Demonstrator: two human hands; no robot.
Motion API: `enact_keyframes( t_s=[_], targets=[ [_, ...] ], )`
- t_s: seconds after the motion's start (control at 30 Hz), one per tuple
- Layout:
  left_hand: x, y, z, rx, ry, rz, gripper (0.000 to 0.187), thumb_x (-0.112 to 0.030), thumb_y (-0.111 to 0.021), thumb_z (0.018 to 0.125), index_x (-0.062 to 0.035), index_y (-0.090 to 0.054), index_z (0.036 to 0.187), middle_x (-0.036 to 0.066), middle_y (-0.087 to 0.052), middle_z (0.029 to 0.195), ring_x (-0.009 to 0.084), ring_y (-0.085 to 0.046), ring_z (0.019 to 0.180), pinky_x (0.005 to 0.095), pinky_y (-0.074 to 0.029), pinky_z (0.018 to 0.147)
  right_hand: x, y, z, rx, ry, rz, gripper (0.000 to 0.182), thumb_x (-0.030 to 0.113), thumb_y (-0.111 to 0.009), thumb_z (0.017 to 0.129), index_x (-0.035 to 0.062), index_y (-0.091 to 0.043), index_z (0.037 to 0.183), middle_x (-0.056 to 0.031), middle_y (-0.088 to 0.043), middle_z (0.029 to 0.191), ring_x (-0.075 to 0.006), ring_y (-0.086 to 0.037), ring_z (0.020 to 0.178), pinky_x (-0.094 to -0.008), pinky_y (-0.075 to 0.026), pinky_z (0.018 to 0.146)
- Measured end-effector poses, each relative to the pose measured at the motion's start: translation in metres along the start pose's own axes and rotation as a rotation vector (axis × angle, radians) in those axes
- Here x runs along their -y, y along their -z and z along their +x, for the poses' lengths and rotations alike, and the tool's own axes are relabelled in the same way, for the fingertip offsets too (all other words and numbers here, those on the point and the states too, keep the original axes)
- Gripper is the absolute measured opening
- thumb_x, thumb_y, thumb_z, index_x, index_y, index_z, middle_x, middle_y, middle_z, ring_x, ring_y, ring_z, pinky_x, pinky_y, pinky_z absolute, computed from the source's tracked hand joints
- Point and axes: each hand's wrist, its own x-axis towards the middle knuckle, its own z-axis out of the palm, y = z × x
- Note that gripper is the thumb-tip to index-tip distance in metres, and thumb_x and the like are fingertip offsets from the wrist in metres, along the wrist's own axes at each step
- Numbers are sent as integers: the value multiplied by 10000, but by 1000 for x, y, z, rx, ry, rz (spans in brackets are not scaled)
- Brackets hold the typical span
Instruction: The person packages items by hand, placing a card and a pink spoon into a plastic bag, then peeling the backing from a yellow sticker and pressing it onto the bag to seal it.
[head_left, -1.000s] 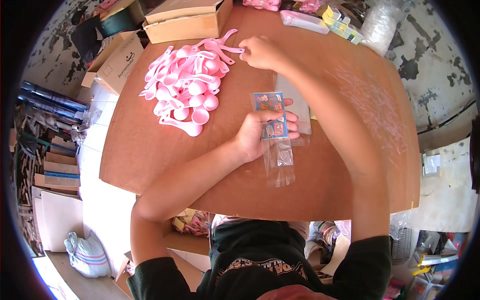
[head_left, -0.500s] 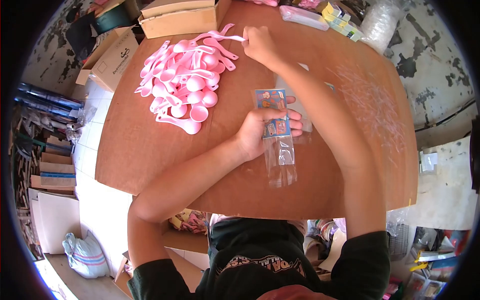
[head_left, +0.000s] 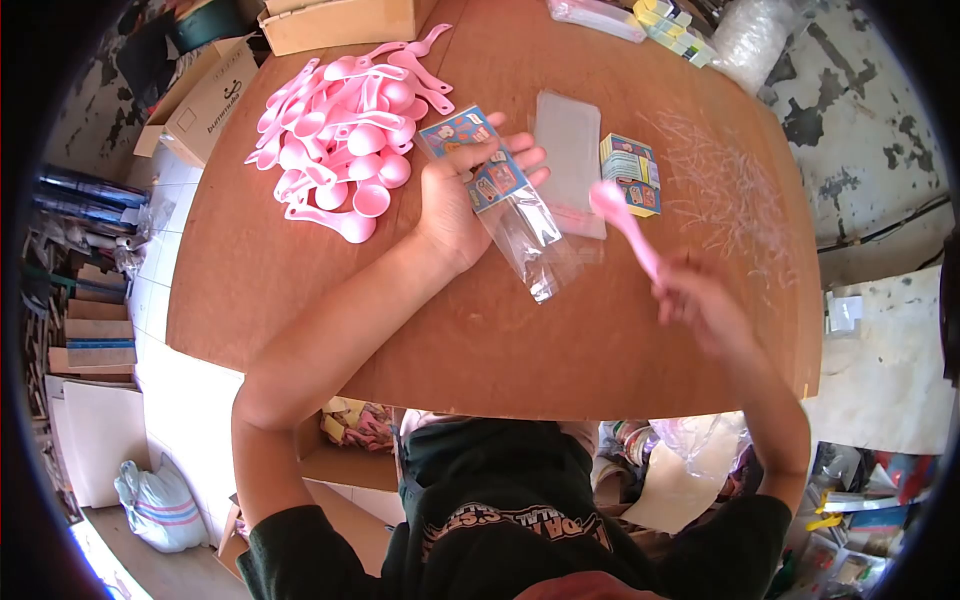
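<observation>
My left hand (head_left: 462, 205) is palm up beside the spoon pile, its thumb pressing a blue printed card (head_left: 497, 184) and a clear plastic bag (head_left: 530, 240) against the fingers. The bag hangs toward the table's front edge. On the right, my right hand (head_left: 700, 300), slightly blurred, grips the handle end of a pink spoon (head_left: 630, 228), whose bowl points away from me. A heap of pink spoons (head_left: 345, 130) lies at the left. Between my hands and farther back are a stack of clear bags (head_left: 568, 150) and a stack of printed cards (head_left: 640, 196).
Thin clear strips (head_left: 730, 190) are scattered on the right of the brown table (head_left: 480, 350). Cardboard boxes (head_left: 340, 27) stand at the back left. A plastic roll (head_left: 750, 45) and small yellow boxes (head_left: 672, 30) are at the back right.
My right hand has come from the back of the table to the front right with one spoon. My left hand has moved slightly left, tilting the card and bag. The card stack is now uncovered.
</observation>
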Motion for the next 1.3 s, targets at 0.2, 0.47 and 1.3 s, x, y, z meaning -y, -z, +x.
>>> enact_keyframes(
  t_s=[0.2, 0.47, 1.3],
  targets=[
    [4, -1, -3, -20, -41, -25, 415, -97, -478, 863, -45, -381, 1263, 197, -523, 1134, 345, -553, 1076, 472, -471, 955, -41, 3, -44, 128, -222, 117, 159, 87, -645, 853, -12, -590, 965, -101, -652, 815, -132, -622, 610, -274, -533, 551],
    [20, -8, -21, 18, 49, 13, 364, -170, -504, 919, -46, -416, 1249, 177, -543, 1124, 316, -557, 1088, 483, -468, 970, -38, -34, -31, 183, -85, 115, 200, 124, -637, 881, -3, -578, 1024, -88, -645, 858, -121, -620, 706, -262, -527, 659],
    [18, -7, -20, 34, -335, 519, 529, -350, -505, 934, -54, -332, 1337, 127, -454, 1234, 254, -444, 1193, 409, -356, 1003, 75, -72, -4, -363, 1113, -393, 104, 95, -660, 849, -6, -679, 868, 21, -575, 674, -9, -437, 570, -179, -320, 494]
  ],
)
